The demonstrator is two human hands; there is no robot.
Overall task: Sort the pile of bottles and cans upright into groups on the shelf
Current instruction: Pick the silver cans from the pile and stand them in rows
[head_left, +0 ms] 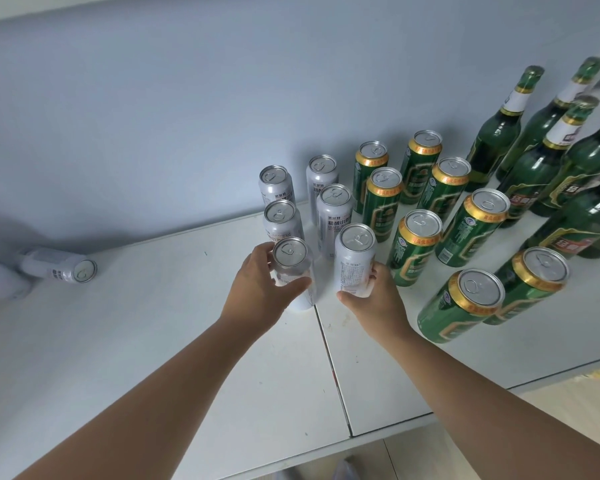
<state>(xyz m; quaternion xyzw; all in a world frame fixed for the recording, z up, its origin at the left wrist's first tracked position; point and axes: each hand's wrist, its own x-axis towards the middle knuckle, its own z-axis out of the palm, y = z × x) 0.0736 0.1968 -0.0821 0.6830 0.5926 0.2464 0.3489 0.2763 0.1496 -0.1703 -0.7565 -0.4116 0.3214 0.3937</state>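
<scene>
silver cans (355,252) upright | left fingers (261,253) round one | right fingers (374,271) round other

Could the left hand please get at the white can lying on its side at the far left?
Probably yes: only bare shelf lies between the left hand and the lying can, though it must first release the upright white can it holds.

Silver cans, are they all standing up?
No, one silver can lies on its side at the far left of the shelf, away from the standing silver cans.
</scene>
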